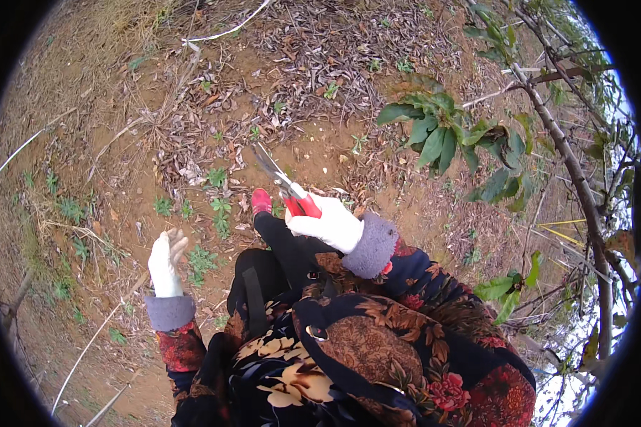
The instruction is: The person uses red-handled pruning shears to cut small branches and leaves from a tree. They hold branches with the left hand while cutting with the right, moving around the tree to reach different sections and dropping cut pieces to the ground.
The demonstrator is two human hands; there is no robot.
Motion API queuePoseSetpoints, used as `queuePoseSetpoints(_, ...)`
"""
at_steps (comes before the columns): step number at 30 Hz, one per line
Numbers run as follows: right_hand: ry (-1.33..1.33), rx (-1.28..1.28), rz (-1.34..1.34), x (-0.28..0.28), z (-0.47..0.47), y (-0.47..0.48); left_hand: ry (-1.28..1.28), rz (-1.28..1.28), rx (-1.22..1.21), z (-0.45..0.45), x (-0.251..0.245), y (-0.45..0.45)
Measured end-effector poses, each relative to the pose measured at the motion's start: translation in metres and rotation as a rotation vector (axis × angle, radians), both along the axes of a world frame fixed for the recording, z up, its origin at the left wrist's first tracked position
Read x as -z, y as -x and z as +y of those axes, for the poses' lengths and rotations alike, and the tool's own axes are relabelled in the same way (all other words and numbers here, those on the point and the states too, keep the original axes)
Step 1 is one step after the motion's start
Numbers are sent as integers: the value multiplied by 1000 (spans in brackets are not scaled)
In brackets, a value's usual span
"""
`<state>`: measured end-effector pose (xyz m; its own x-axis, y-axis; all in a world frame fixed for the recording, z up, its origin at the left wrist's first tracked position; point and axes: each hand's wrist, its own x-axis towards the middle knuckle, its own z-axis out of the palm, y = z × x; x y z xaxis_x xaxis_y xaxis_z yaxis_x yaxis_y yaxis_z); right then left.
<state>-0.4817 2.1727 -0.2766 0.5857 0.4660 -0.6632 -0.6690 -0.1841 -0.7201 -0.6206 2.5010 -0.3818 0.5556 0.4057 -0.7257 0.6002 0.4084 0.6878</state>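
My right hand [328,221], in a white glove, is closed around the red handles of a pair of garden shears [287,184]. Their long metal blades point away from me, up and to the left, over bare soil. To the left, my left hand [166,261], also gloved in white, hangs above the ground with loosely bent fingers. Nothing shows in it. Below the shears a red shoe [262,202] of mine stands on the soil.
A tree branch [566,149] climbs along the right side, with a cluster of green leaves [438,131] reaching toward the middle. Dry leaves [320,58] and small weeds [221,213] cover the brown slope. Pale thin stems [88,341] lie at left; yellow strips [563,229] hang at right.
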Motion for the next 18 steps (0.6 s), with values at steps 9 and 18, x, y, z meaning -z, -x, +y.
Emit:
queuePoseSetpoints(9, -155, 388, -116, -117, -58, -32, 141, -389, 678, -87, -119, -241)
queuePoseSetpoints(18, -94, 1066, -377, -210, -59, 15, -249, -787, 1249, -150, -251, -346)
